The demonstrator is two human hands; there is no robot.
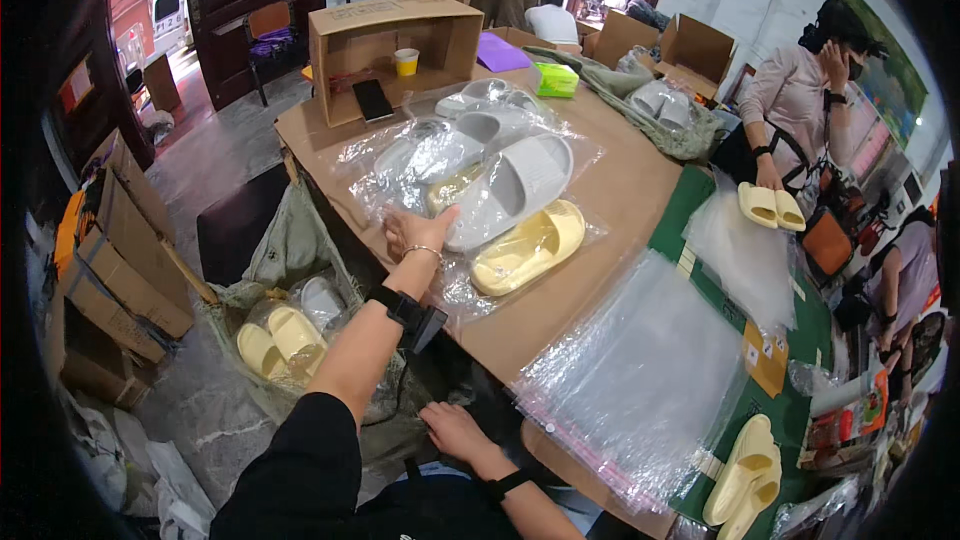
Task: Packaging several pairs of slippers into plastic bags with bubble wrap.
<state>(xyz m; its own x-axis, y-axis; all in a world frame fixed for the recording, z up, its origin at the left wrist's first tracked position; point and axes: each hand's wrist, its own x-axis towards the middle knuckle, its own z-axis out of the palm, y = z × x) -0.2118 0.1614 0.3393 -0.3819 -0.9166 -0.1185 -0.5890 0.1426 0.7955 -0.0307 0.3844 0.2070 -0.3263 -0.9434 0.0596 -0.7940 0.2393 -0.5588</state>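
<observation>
My left hand (415,232) reaches onto the table, thumb and fingers apart, touching the clear plastic around bagged slippers. Beside its thumb lies a light grey slipper (545,172) in a clear bag, with a bagged pale yellow slipper (528,248) nearer to me. More bagged grey slippers (465,140) lie behind, partly covered by shiny film. My right hand (455,430) is low, near my body and below the table edge, holding nothing visible; its fingers are loosely spread.
A sack (270,285) with bagged slippers hangs left of the table. A cardboard box (395,25) holds a yellow cup; a phone (372,100) lies by it. Clear bags (640,370) and yellow slippers (745,475) lie at right. A co-worker (800,100) holds yellow slippers (772,206).
</observation>
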